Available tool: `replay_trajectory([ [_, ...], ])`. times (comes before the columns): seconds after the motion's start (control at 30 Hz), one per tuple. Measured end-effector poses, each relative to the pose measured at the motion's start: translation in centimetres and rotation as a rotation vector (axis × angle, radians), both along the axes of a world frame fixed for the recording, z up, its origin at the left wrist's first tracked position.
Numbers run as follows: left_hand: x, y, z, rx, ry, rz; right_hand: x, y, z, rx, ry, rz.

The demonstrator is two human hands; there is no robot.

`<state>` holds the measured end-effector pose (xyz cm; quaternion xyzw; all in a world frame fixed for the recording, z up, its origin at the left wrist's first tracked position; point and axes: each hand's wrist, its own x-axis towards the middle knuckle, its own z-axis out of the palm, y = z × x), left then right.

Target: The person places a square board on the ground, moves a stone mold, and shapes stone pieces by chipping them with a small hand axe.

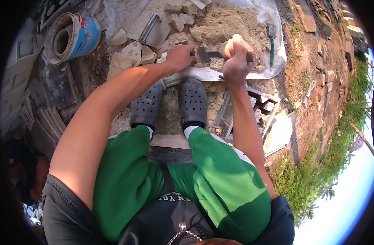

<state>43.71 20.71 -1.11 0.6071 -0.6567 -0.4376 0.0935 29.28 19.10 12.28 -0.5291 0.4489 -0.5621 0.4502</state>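
Head view: the right hand (236, 60) has its fingers wrapped tight around the wooden handle of a tool (213, 54), whose flat metal end points towards the left hand (180, 58). Gripping the handle in a full fist probably gives firm control over that end. The left hand's fingers are bent and close together, just beside the metal; I cannot tell whether they hold a piece of stone or only steady something.

The tool is between the two hands, above the near edge of a pale sheet (279, 61), directly beyond the dark shoes (192, 100), so both arms reach it easily. The sheet bears a heap of sandy rubble (231, 22) and seems laid there to keep it off the soil.

Loose stones (132, 52) lie to the left, near the left hand. A hammer (271, 47) with a green handle rests on the right, apart from the rubble, perhaps to stay within reach. A blue bucket (85, 37) stands farther left, leaving the middle free for the hands.
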Motion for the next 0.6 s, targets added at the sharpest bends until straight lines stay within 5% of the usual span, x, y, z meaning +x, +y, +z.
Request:
replay_trajectory([
  [0.23,0.2,0.3,-1.1,-0.066,0.007,-0.009,0.4,-0.6,4.9,0.014,-0.215,-0.017],
  [0.6,-1.0,0.2,-1.7,-0.218,-0.273,-0.458,-0.4,-1.7,5.8,0.081,-0.244,-0.095],
])
